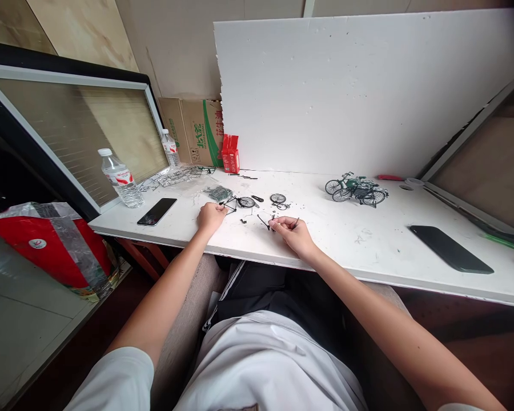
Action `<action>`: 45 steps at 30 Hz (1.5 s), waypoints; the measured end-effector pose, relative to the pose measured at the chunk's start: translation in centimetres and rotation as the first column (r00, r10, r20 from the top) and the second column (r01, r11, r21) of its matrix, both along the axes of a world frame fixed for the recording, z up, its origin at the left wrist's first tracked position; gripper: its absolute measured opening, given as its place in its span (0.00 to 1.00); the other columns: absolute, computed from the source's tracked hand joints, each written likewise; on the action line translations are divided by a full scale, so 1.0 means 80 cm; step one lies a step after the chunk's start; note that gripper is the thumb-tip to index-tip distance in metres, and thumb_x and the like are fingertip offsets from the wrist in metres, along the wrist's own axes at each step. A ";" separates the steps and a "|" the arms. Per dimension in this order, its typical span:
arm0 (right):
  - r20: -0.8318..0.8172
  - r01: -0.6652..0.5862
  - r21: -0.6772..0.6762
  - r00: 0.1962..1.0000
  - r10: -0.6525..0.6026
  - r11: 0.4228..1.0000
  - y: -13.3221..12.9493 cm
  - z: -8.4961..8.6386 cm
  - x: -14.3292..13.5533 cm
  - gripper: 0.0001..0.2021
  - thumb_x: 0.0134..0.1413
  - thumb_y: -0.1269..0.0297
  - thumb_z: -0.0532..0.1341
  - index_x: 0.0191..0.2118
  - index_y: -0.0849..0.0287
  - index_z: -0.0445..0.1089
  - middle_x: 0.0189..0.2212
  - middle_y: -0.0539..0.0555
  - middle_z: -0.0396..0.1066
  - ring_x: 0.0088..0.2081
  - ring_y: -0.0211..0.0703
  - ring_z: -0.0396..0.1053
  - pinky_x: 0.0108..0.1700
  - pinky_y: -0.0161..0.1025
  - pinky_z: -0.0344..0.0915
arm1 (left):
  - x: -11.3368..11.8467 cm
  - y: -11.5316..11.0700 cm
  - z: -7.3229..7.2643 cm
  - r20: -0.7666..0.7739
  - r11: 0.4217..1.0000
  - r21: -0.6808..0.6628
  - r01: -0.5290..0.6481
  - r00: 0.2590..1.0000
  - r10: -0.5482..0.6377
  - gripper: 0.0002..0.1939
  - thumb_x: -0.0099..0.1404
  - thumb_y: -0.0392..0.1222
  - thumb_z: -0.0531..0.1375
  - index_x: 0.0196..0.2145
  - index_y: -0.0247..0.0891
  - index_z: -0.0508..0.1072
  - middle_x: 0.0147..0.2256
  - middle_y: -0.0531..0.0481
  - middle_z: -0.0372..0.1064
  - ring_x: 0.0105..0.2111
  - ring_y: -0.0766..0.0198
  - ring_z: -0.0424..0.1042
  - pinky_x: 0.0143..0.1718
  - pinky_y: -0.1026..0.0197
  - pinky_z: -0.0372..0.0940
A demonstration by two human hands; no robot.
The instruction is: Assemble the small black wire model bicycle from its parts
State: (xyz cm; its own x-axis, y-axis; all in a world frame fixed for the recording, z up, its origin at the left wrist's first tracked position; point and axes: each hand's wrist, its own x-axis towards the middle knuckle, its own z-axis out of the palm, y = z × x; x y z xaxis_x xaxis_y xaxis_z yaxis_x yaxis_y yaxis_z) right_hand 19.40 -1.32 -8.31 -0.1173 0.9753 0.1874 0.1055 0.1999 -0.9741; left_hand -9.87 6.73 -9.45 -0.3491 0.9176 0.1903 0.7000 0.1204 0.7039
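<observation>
My left hand [212, 217] is closed on a small black bicycle frame [230, 204], which has a spoked wheel [245, 202] at its right end. Pinched in my right hand [289, 230] is a thin black part [263, 222] that sticks out to the left of the fingertips. Between and beyond the hands lie a loose wheel [278, 198], a short dark oval piece [257, 199] and small black bits. Behind my left hand is a plastic bag [220, 193] with dark green parts.
Assembled model bicycles [355, 191] stand at the right, with a phone [449, 249] nearer the edge. At the left are another phone [157, 211], a water bottle [122, 180] and part frames [175, 177]. A red box [230, 154] stands behind, before a white board [346, 97].
</observation>
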 end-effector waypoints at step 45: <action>-0.306 -0.219 -0.150 0.937 0.165 0.964 -0.024 0.034 -0.005 0.21 0.54 0.45 0.74 0.37 0.57 0.71 0.20 0.40 0.45 0.22 0.31 0.38 0.25 0.36 0.38 | 0.115 -0.092 0.047 0.871 0.759 0.421 0.496 0.014 -0.492 0.21 0.50 0.37 0.80 0.42 0.33 0.83 0.36 0.48 0.77 0.38 0.66 0.72 0.48 0.60 0.63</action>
State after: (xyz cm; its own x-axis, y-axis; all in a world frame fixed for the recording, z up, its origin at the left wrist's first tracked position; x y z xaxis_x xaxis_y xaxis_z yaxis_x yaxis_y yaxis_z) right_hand 19.02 -3.23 -5.62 -0.2730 0.9598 0.0653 -0.2083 0.0073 -0.9780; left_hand -0.65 -0.67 -5.65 0.2852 0.9495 0.1307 -0.5412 0.0469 0.8396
